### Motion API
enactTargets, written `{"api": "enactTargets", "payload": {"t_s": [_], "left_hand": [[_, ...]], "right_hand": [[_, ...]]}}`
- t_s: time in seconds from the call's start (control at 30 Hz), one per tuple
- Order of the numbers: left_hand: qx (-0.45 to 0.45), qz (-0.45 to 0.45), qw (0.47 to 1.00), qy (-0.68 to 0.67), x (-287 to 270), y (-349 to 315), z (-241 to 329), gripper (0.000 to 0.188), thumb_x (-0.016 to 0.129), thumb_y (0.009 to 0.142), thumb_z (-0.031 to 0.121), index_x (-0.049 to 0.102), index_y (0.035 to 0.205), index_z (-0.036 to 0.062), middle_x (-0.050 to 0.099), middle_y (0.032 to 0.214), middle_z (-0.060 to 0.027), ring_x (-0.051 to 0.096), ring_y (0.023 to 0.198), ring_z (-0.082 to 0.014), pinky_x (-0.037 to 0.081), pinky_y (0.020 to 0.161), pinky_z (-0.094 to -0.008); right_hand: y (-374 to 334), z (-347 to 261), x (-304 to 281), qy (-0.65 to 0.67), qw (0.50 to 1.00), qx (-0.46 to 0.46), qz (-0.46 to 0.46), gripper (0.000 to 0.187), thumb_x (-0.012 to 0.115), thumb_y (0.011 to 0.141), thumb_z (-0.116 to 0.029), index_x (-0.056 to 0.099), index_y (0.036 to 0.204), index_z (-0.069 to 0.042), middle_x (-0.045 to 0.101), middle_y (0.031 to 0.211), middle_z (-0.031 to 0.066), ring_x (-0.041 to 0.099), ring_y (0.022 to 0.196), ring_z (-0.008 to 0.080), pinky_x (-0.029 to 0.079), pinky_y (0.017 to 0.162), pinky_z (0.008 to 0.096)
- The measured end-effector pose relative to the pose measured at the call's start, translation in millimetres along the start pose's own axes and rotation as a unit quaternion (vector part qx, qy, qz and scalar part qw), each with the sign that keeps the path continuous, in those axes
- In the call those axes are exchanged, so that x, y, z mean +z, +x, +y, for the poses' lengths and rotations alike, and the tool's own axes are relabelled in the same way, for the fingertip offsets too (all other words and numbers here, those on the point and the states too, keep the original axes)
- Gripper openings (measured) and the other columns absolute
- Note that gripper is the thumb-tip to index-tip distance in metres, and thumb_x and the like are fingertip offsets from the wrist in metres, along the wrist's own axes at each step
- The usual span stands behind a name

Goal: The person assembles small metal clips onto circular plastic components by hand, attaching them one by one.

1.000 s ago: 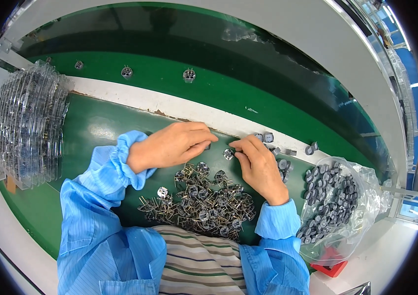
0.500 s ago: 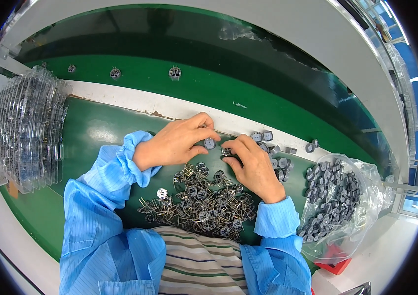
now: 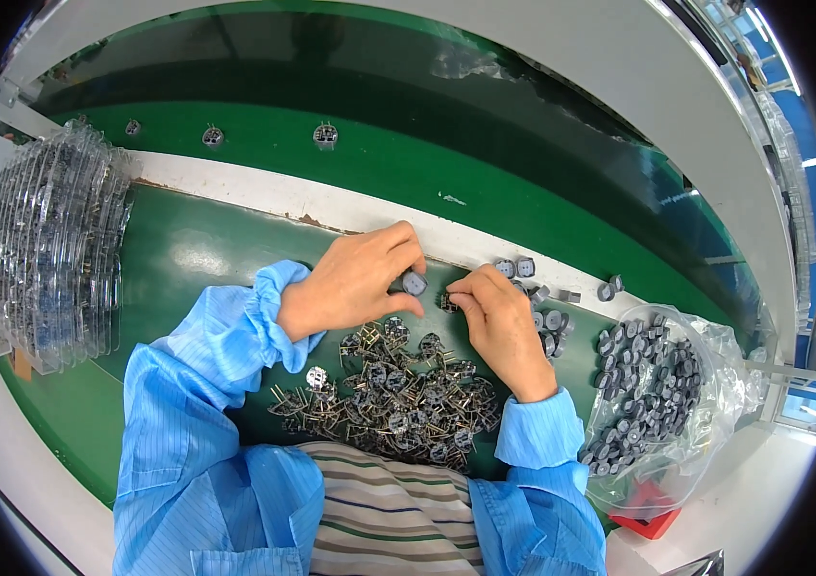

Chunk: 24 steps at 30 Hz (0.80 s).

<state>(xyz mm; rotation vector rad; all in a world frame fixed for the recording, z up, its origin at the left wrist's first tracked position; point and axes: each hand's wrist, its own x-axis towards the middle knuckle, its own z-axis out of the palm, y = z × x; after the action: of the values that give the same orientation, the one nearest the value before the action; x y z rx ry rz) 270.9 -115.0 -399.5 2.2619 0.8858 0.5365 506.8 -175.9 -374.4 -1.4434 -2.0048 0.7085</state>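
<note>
My left hand [image 3: 355, 278] grips a small grey round plastic cap [image 3: 414, 282] between thumb and fingers. A little to its right, my right hand [image 3: 502, 322] pinches a small round circuit board with pins [image 3: 447, 302] at its fingertips. Cap and board are apart. Below both hands lies a loose heap of pinned circuit boards [image 3: 393, 394] on the green table. Several grey caps [image 3: 552, 322] rest just right of my right hand, partly hidden behind it.
A clear plastic bag [image 3: 706, 413] full of grey caps stands at the right, above a red bin [image 3: 648, 514]. Stacked clear trays [image 3: 57, 250] rise at the left. Beyond a white ledge [image 3: 244, 192], a green belt [image 3: 264, 130] carries assembled pieces [image 3: 325, 135].
The pieces on the belt have shifted left. My left hand has tilted the cap and moved slightly right. The board in my right hand has turned and sits a little further right.
</note>
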Motion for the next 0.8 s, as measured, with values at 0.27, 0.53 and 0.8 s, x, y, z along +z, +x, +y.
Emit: {"api": "enactTargets", "payload": {"t_s": [0.27,0.53,0.8], "left_hand": [[0.035,0.010,0.999,-0.011,0,3,-3,0.048,0.095,0.073,0.030,0.070,0.108,0.0089,0.063,0.106,-0.0073,0.067,0.096,-0.0318,0.055,0.082,-0.0436],[0.006,0.007,1.000,-0.026,2,1,-1,0.040,0.094,0.073,0.025,0.073,0.102,0.0073,0.065,0.108,-0.0060,0.069,0.097,-0.0306,0.056,0.081,-0.0427],[0.010,0.031,0.999,-0.015,5,1,1,0.038,0.094,0.072,0.022,0.073,0.100,0.0062,0.065,0.103,-0.0069,0.069,0.094,-0.0297,0.056,0.078,-0.0423]], "right_hand": [[11,-4,17,0.059,0.997,0.013,0.056,0.011,0.082,0.086,-0.002,0.073,0.092,-0.001,0.068,0.092,0.0108,0.067,0.082,0.0311,0.054,0.067,0.0394],[15,-5,26,-0.125,0.977,-0.152,0.081,0.017,0.081,0.081,-0.005,0.068,0.090,-0.003,0.063,0.090,0.0080,0.062,0.086,0.0289,0.048,0.071,0.0423],[11,-21,30,-0.182,0.977,-0.107,0.034,0.017,0.081,0.081,-0.001,0.067,0.092,-0.001,0.064,0.092,0.0110,0.062,0.086,0.0316,0.052,0.072,0.0437]]}}
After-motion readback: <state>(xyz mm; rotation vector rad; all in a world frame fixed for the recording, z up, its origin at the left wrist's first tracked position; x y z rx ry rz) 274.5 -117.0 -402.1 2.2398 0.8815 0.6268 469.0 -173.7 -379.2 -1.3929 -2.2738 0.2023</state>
